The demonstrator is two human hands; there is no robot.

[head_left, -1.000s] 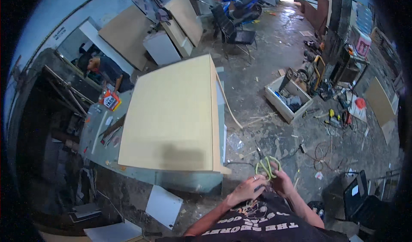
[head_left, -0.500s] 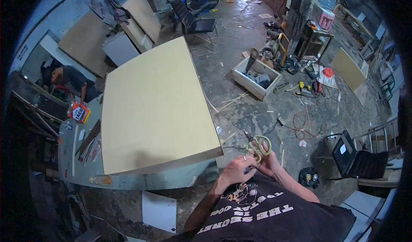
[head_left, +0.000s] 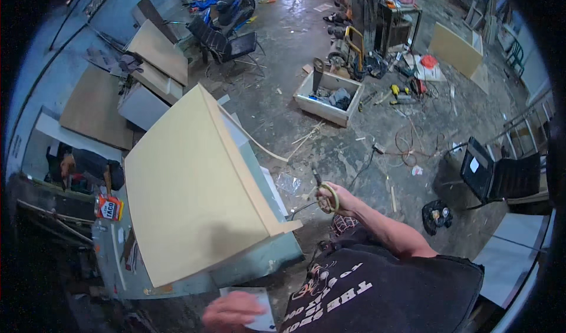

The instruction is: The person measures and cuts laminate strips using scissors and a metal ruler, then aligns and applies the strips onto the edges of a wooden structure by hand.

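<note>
In front of my body my right hand [head_left: 337,202] is closed round a yellow-green looped thing [head_left: 328,198] with a dark, narrow tip pointing away from me. Its exact kind is not clear. My left hand [head_left: 234,310], low in the picture and smeared by motion, is near a white board [head_left: 264,302]; its fingers cannot be made out. Left of my right hand, a large pale wood-grain panel [head_left: 183,191] with a raised edge lies tilted over a grey-green worktable [head_left: 259,260]. A shadow falls on the panel's near part.
Another person [head_left: 94,165] bends down at the far left, by an orange-and-white container [head_left: 109,207]. Ahead are a wooden box [head_left: 330,100] of odds and ends, a tangled cord [head_left: 407,141] and a yellow power tool [head_left: 399,90]. Black chairs [head_left: 516,176] stand at right.
My left hand has come off the looped thing and swung down and left. My right hand still holds it, slightly further left. The view has turned, and the panel's raised edge now shows more.
</note>
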